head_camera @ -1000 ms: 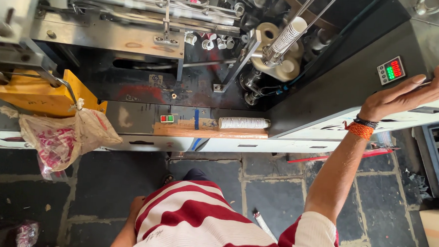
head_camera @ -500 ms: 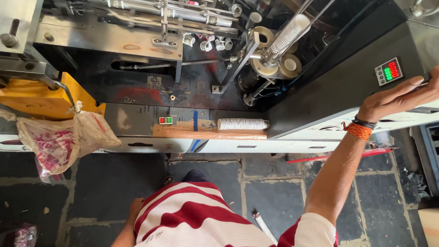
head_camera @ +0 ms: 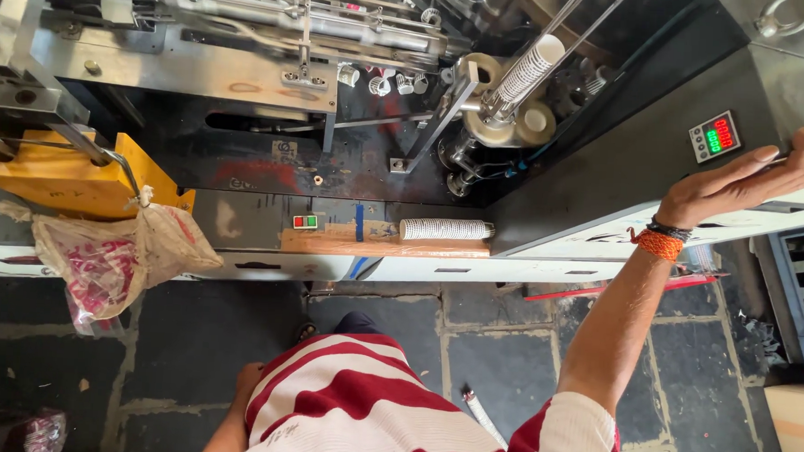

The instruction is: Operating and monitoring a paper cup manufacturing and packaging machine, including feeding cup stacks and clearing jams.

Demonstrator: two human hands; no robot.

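Right hand [head_camera: 747,178]: raised at arm's length, palm flat and fingers stretched, resting on the sloped grey control housing [head_camera: 621,172] of the machine. Nothing gripped; hand is released. Orange and dark bands sit on that wrist.

Just beside the fingertips, on the machine side: small digital panel [head_camera: 714,136] with red and green lit figures, set into the housing. Hand is near it but apart from it.

Left hand [head_camera: 249,379]: hangs low beside the striped shirt, mostly hidden by the body. Cannot tell whether it is clenched or loose; nothing seen in it.

Well apart from the right hand, down and toward the left hand's side: sleeve of stacked white paper cups [head_camera: 445,229] lying on its side on a wooden ledge [head_camera: 383,245].

Above that, a second cup stack [head_camera: 528,71] stands tilted on rods inside the machine.

Farther out, past the left hand: crumpled plastic bag [head_camera: 112,254] hanging from a yellow block [head_camera: 61,179].
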